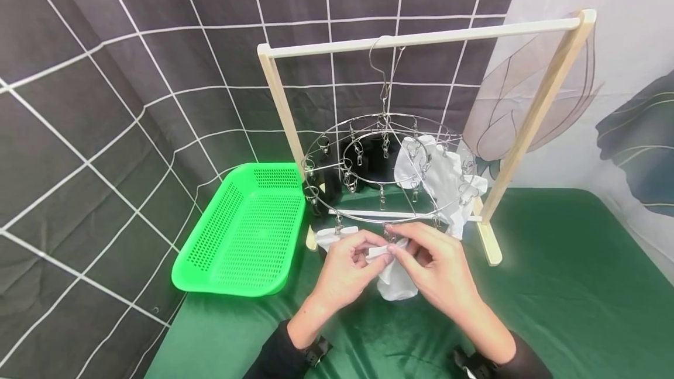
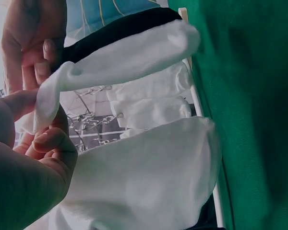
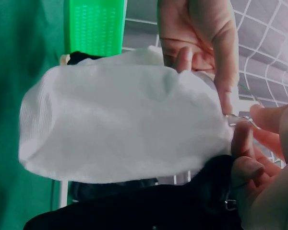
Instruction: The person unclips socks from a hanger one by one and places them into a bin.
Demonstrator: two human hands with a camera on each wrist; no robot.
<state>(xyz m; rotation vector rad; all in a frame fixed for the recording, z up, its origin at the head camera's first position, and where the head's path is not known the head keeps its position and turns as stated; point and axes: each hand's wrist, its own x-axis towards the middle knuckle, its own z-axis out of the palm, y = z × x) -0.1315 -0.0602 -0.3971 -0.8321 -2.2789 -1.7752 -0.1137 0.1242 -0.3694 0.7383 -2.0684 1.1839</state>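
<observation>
Pinching sock's (image 1: pixel 397 285) edge — left hand (image 1: pixel 343 269); clip (image 3: pixel 239 118) — right hand (image 1: pixel 441 266).

Passage is available over the table (image 1: pixel 579 285) at near right. Rack (image 1: pixel 447 36), clips (image 1: pixel 382 195) and hanging socks (image 1: pixel 442 183) obstruct the rear; the basket (image 1: pixel 253 238) obstructs the left.
</observation>
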